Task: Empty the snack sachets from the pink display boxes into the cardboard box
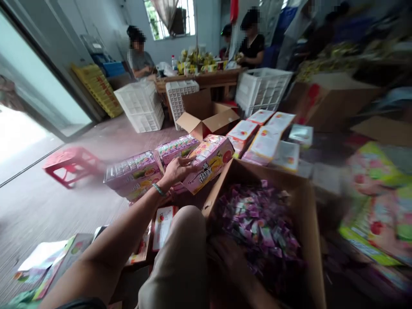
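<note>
My left hand (177,172), with a green bead bracelet at the wrist, grips the near left end of a pink fruit-printed box (210,161). The box sits tilted beside the carton's far left corner. Two similar purple boxes packed with packets, one at the left (133,174) and one behind (176,148), stand close by. To the right, an open cardboard carton (310,231) holds a heap of small purple packets (257,223). My right hand (228,253) reaches low into the carton at its near left side, dark and smeared by motion, so its fingers are unclear.
Several white-topped boxes (265,143) stand beyond the carton. Behind them is an open cardboard box (207,122). A pink stool (72,165) is at the left. White crates (141,105) stand before a worktable (206,78), where other people sit. Printed packaging (376,206) lies at right.
</note>
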Demonstrator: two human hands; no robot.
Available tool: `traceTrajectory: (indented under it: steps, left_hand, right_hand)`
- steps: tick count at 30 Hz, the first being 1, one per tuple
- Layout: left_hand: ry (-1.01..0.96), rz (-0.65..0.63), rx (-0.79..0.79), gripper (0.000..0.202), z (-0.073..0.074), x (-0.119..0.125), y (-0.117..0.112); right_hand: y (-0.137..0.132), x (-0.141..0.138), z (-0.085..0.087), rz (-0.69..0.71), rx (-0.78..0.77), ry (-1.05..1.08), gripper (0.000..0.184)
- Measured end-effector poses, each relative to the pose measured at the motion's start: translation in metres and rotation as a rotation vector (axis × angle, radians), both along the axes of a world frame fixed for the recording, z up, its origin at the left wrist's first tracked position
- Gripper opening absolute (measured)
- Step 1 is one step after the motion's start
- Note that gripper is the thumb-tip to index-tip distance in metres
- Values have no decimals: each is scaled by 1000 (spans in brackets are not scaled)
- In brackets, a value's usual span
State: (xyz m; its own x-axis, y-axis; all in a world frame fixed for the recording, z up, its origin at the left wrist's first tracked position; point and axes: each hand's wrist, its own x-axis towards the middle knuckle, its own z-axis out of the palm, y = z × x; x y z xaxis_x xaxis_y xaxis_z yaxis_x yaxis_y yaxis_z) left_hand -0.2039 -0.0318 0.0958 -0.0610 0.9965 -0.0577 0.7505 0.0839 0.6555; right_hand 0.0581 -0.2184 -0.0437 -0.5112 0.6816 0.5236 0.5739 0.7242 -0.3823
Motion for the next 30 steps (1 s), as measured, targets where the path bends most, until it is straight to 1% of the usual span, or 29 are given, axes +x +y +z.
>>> traceTrajectory:
  steps: [1, 2, 3, 4, 5, 6, 7, 8, 10, 11, 12, 14, 16, 20, 23, 25, 27, 29, 30]
  left_hand:
    - [-29, -51, 15, 62, 13, 16, -1]
    - [-39, -107, 15, 60, 21, 33, -4]
    - [-59, -167, 0, 60, 24, 51, -7]
    - [-109, -235, -39, 60, 22, 70, -10]
    - [-192, -306, -101, 61, 16, 88, -14]
    - [-302, -369, -184, 62, 6, 104, -18]
    - [-412, -418, -277, 63, -6, 118, -22]
    - [-503, -443, -369, 65, -19, 130, -25]
    - [-581, -438, -500, 66, -47, 146, -28]
    - [-588, -422, -541, 65, -60, 150, -27]
    - [-594, -407, -577, 64, -71, 152, -25]
    - [-618, -395, -653, 61, -87, 153, -19]
    - [-644, -414, -743, 58, -97, 152, -10]
    - [-653, -470, -890, 46, -111, 151, 8]
    - [-679, -494, -941, 39, -127, 147, 14]
    - [-725, -480, -965, 34, -137, 140, 14]
    - [-776, -434, -997, 27, -143, 133, 12]
    - [-823, -391, -1021, 25, -144, 128, 7]
    - [-847, -374, -1013, 24, -143, 126, 4]
  right_hand:
    - [8, 7, 15, -54, 89, 62, 30]
    - [16, 16, 32, -117, 194, 107, 33]
    - [23, 27, 49, -176, 298, 110, 38]
    - [29, 39, 65, -224, 374, 55, 43]
    - [35, 51, 78, -254, 412, -43, 48]
    - [40, 62, 87, -266, 414, -156, 50]
    - [43, 72, 90, -271, 387, -270, 48]
    - [46, 81, 88, -269, 341, -371, 42]
    - [50, 91, 73, -261, 222, -510, 22]
    - [52, 92, 64, -257, 152, -552, 14]
    - [53, 92, 55, -247, 75, -575, 11]
    - [56, 90, 42, -214, -59, -566, 14]
    - [61, 87, 38, -189, -140, -518, 20]
    - [64, 85, 47, -149, -203, -417, 27]
    - [56, 86, 57, -104, -272, -300, 27]
    - [48, 89, 63, -94, -320, -179, 23]
    - [45, 95, 70, -137, -375, -27, 18]
    - [47, 103, 76, -212, -470, 148, 20]
    - [51, 107, 80, -244, -542, 248, 23]
